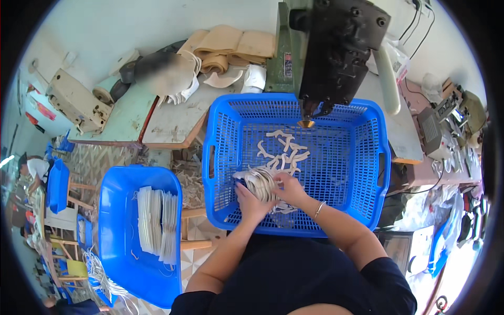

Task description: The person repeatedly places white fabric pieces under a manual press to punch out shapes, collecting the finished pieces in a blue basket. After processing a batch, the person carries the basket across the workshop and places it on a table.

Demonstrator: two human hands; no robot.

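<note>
Between my two hands is a thick stack of off-white, curved flat pieces [259, 181], whose exact kind I cannot make out. My left hand [253, 204] grips its left and near side. At its right side, my right hand [290, 190] is closed with bent fingers against the edges of the pieces. Both hands are inside a blue perforated plastic basket [379, 134]. Beyond the stack, loose off-white strips [285, 152] lie scattered on the basket floor, and a few more show under my right hand.
A dark machine head [338, 52] with a brass-coloured tip [306, 124] overhangs the basket. To the left, a solid blue bin [113, 226] holds stacked white strips. Tan sheet rolls [231, 44] lie on the worktable [173, 121]. People sit farther left.
</note>
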